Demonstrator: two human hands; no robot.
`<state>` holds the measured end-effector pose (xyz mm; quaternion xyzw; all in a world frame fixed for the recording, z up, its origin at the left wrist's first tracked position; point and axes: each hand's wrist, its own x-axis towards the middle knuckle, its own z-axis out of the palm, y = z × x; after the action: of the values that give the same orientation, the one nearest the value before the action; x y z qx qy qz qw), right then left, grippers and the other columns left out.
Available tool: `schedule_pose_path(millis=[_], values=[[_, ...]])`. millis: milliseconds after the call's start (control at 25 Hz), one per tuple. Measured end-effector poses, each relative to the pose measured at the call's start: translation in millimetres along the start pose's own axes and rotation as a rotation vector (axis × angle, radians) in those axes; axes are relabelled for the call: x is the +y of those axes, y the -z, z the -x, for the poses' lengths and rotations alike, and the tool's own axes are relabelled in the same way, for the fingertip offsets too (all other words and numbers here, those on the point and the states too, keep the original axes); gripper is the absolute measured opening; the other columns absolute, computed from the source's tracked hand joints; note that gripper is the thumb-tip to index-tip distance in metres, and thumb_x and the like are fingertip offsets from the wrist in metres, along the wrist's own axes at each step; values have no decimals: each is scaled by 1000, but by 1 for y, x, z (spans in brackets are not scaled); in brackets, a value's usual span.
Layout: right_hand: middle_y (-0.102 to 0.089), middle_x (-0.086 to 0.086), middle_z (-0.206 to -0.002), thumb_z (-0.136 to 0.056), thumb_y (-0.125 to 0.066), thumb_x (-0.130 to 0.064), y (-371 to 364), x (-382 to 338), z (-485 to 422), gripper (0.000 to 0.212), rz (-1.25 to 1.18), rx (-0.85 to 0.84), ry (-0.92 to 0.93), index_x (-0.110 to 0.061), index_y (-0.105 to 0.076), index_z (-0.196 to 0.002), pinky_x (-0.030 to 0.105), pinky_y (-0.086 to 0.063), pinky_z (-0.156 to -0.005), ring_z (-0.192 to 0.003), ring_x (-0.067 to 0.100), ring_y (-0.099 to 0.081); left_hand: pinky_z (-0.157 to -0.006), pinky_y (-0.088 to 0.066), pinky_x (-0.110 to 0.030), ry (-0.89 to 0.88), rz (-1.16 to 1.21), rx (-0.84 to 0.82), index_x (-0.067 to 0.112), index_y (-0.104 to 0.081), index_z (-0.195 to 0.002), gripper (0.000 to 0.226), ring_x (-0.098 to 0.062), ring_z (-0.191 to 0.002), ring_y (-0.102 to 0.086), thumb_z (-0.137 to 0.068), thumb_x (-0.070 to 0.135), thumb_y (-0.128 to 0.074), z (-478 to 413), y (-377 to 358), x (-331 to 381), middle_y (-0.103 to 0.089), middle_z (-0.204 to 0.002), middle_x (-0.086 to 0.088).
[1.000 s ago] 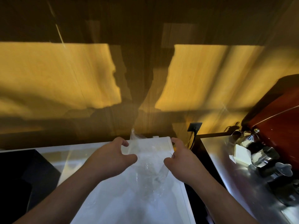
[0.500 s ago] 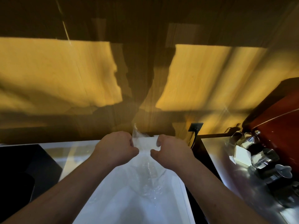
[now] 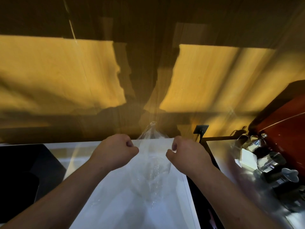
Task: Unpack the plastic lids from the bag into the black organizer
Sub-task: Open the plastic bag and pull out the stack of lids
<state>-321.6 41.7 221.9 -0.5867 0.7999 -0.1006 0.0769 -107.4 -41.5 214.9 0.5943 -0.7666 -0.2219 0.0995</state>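
The lids cannot be made out inside the clear bag (image 3: 152, 164). The left hand (image 3: 113, 151) and right hand (image 3: 186, 154) are fisted, fingers curled tight on the bag's sides. The bag stretches between them over the white worktop (image 3: 115, 204), its knotted top beyond the fingers.

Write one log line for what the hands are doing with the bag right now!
step: opening bag | left hand: fist on bag | right hand: fist on bag | bag: clear, knotted top, on white counter | lids: none out yet
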Motion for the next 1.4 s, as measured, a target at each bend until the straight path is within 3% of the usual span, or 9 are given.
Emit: schedule_pose_path(millis=[160, 320, 480, 760, 880, 1040, 1120, 1240, 1400], values=[[-55, -12, -78, -92, -60, -38, 18, -27, 0, 9, -114, 121, 285, -29, -60, -94, 24, -38, -50, -71, 10, -52, -58, -58, -37, -1, 92, -31, 22, -70, -70, 25, -20, -68, -71, -83, 43, -67, -1, 4, 5, -75, -71, -1], [-74, 0, -102, -95, -55, -17, 16, -54, -22, 23, 99, -284, 365, -21, -75, -107, 41, -63, -80, -91, 19, -69, -57, -53, -35, 6, 124, -36, 18, -72, -72, 27, -26, -72, -72, -85, 40, -66, -4, 3, 13, -76, -73, -5], [-66, 7, -135, -96, -61, -11, -13, -62, -50, 43, 314, -588, 365, -16, -61, -139, 40, -54, -102, -119, 26, -63, -59, -54, -34, 6, 158, -61, 19, -71, -71, 26, -21, -71, -71, -87, 39, -65, -4, 3, 15, -75, -71, 0], [-57, 8, -145, -92, -78, -28, -78, -54, -65, 72, 394, -923, 191, -18, -41, -154, 48, -43, -114, -131, 32, -53, -61, -54, -40, -5, 281, -93, 24, -68, -73, 37, -16, -72, -68, -85, 59, -66, 0, -7, 7, -75, -76, 3], [-58, 12, -146, -91, -79, -35, -99, -42, -58, 63, 333, -782, 152, -17, -52, -145, 50, -48, -106, -130, 34, -56, -60, -49, -32, 84, 454, -99, 26, -68, -78, 61, -14, -74, -68, -75, 85, -53, 1, -15, -8, -74, -76, 6], [-11, 12, -173, -77, -86, -55, -132, -36, -46, 123, 322, -759, 117, -24, -6, -165, 58, -21, -124, -157, 41, -17, -64, -52, -35, 334, 754, -169, 25, -69, -93, 50, -21, -78, -67, -95, 71, -49, -8, -57, -42, -73, -90, -3], [-4, 14, -174, -71, -87, -61, -145, -36, -47, 131, 419, -715, 192, -26, -3, -165, 61, -18, -123, -157, 46, -12, -76, -57, -39, 460, 838, -229, 21, -67, -106, 38, -24, -89, -69, -103, 56, -52, -17, -91, -56, -73, -103, -5], [-10, 18, -172, -75, -86, -56, -159, -30, -52, 122, 475, -691, 237, -25, -9, -165, 62, -18, -123, -155, 49, -15, -89, -59, -45, 601, 951, -312, 14, -64, -121, 32, -27, -100, -71, -105, 42, -57, -25, -137, -78, -73, -113, -6], [-42, 17, -157, -88, -80, -37, -170, -20, -58, 81, 343, -667, 150, -15, -38, -155, 53, -37, -118, -141, 39, -44, -75, -58, -40, 695, 1015, -341, 15, -66, -116, 26, -28, -97, -74, -103, 37, -62, -27, -169, -100, -75, -111, -8]])
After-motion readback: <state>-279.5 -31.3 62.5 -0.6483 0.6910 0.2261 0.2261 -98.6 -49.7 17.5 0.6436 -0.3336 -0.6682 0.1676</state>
